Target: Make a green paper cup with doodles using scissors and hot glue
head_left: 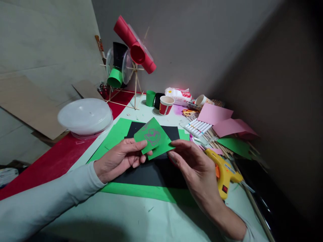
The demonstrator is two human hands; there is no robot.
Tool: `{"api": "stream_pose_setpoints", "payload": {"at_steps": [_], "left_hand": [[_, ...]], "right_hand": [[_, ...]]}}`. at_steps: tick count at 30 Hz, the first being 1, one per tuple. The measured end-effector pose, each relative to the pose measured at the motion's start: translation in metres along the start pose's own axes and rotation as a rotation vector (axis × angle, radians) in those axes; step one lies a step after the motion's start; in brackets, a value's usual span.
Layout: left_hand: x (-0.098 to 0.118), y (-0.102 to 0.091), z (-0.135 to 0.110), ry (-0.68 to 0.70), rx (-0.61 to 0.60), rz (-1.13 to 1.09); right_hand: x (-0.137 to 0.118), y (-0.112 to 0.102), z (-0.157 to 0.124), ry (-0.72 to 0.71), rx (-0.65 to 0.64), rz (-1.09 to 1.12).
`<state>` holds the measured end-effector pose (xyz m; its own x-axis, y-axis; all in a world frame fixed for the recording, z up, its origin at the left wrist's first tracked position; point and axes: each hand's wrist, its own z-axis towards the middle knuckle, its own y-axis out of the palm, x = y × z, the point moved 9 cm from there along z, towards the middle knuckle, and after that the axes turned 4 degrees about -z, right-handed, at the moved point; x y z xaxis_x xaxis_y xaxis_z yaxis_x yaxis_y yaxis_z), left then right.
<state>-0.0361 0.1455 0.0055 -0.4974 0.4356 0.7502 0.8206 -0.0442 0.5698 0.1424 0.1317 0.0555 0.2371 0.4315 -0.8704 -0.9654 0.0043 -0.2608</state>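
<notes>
A small green paper piece with purple looping marks is held up in front of me, over the middle of the table. My left hand grips its lower left edge, thumb on top and fingers beneath. At the right corner, my right hand pinches the same paper between thumb and fingertips. Its lower part looks layered, and I cannot tell whether it is folded or two pieces. Below both hands lies a black sheet on top of a larger green sheet.
Right of my right hand lies a yellow glue gun. Behind it are white markers, pink sheets and wooden sticks. Paper cups stand farther back. At the left are white plastic lids and a stick-framed wheel model.
</notes>
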Motion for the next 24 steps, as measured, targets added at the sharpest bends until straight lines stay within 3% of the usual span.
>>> {"api": "stream_pose_setpoints", "payload": {"at_steps": [6,9,12,14,17,24], "left_hand": [[-0.004,0.0,-0.001,-0.047,-0.096,0.148],[-0.003,-0.004,0.001,-0.032,-0.061,0.202],[-0.001,-0.005,0.001,0.003,-0.01,0.258],[0.0,-0.005,-0.001,0.032,0.022,0.308],[0.006,-0.002,-0.004,0.12,0.052,0.383],[0.008,0.003,-0.009,0.227,0.076,0.515]], "right_hand": [[-0.034,-0.005,0.001,-0.331,-0.009,-0.288],[-0.047,0.0,-0.001,-0.433,-0.041,-0.394],[-0.051,0.008,-0.003,-0.469,-0.152,-0.418],[-0.045,0.013,-0.002,-0.409,-0.236,-0.393],[-0.027,0.012,0.002,-0.217,-0.264,-0.31],[0.009,0.004,0.002,0.143,-0.099,0.004]]}}
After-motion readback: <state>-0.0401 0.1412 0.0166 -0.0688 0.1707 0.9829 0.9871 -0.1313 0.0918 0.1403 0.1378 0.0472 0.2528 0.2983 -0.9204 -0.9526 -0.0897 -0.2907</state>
